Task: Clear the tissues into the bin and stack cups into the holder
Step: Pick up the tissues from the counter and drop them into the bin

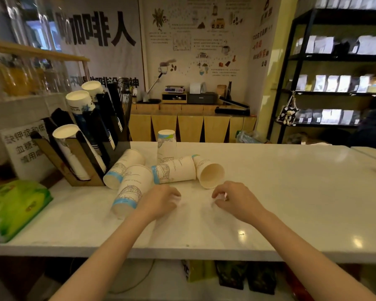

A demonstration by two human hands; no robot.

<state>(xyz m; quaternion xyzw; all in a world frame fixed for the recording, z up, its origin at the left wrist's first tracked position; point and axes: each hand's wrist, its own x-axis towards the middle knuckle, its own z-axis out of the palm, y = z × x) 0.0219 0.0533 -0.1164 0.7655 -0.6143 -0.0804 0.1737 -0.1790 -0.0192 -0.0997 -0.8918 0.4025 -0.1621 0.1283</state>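
Several white paper cups with blue rims lie on their sides on the white counter (pixel 291 192): one (pixel 129 192) beside my left hand, one (pixel 174 170) behind it, one (pixel 210 173) with its mouth facing me. Another cup (pixel 166 146) stands upside down behind them. The slanted cup holder (pixel 83 161) at the left carries stacks of cups. My left hand (pixel 161 200) and my right hand (pixel 234 198) rest on the counter with curled fingers, each pinching an end of a thin white tissue (pixel 197 206) that barely shows against the counter. No bin is in view.
A green tissue pack (pixel 15 205) lies at the counter's left front corner. A printed sign (pixel 28 148) leans behind the holder. Black shelves (pixel 334 92) with bags stand at the far right. Bags sit under the counter (pixel 237 276).
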